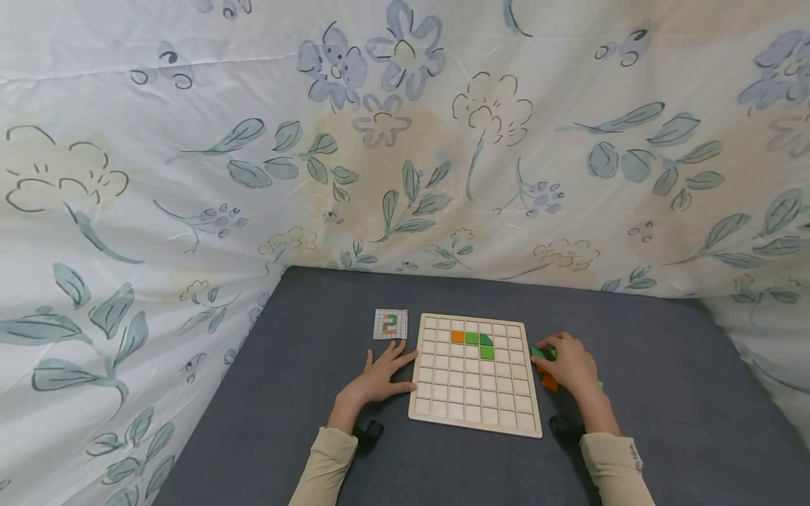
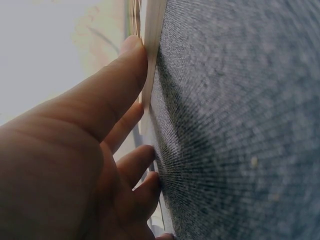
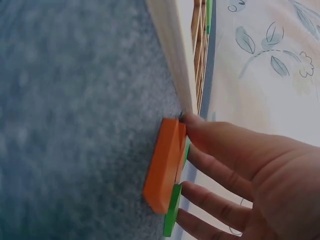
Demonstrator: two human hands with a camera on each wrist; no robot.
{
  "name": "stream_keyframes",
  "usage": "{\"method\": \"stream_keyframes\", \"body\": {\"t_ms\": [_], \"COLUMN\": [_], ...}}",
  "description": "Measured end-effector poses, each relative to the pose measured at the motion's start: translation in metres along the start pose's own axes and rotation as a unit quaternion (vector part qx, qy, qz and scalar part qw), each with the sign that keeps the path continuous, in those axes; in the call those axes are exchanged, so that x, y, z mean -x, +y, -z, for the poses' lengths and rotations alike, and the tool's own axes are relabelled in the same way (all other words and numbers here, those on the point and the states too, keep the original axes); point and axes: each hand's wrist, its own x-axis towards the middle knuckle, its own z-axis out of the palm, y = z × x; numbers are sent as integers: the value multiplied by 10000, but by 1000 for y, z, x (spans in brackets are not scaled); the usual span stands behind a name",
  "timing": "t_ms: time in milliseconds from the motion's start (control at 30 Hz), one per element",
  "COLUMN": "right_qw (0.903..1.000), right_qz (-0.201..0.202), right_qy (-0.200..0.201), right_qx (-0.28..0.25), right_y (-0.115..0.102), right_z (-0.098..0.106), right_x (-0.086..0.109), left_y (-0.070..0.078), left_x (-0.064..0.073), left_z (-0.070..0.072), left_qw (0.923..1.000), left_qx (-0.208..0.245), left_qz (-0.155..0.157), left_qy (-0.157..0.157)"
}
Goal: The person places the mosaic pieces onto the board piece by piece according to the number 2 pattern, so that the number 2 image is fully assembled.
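Observation:
A pale wooden grid board (image 1: 455, 393) lies on the dark tabletop between the two hands. An orange square tile (image 1: 458, 336), two green square tiles and a darker green round-cornered tile (image 1: 485, 339) sit in its upper cells. With fingers spread, my left hand (image 1: 375, 379) rests at the board's left edge; its thumb (image 2: 127, 70) touches the side in the left wrist view. Beyond the right edge, my right hand (image 1: 572, 365) reaches over loose tiles, its fingertips at green ones. An orange tile (image 3: 162, 165) and a green tile (image 3: 172, 210) show under those fingers; the palm partly hides the pile.
A small pattern card (image 1: 390, 324) with a coloured figure on a grid lies past the left hand's fingertips. Floral cloth (image 1: 405, 211) hangs behind the dark table (image 1: 329, 302) and along its sides.

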Motion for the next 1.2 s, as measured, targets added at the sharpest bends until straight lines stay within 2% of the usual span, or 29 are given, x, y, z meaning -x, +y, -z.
{"method": "stream_keyframes", "body": {"t_ms": [400, 1200], "right_qw": [9993, 9970], "right_qz": [-29, 653], "right_qy": [339, 348], "right_qx": [-135, -232], "right_y": [-3, -36], "right_z": [0, -8], "right_x": [0, 11], "left_y": [0, -1], "left_x": [2, 4], "left_z": [0, 0], "left_qw": [10000, 10000], "left_qx": [46, 49], "left_qz": [0, -68], "left_qy": [12, 31]}}
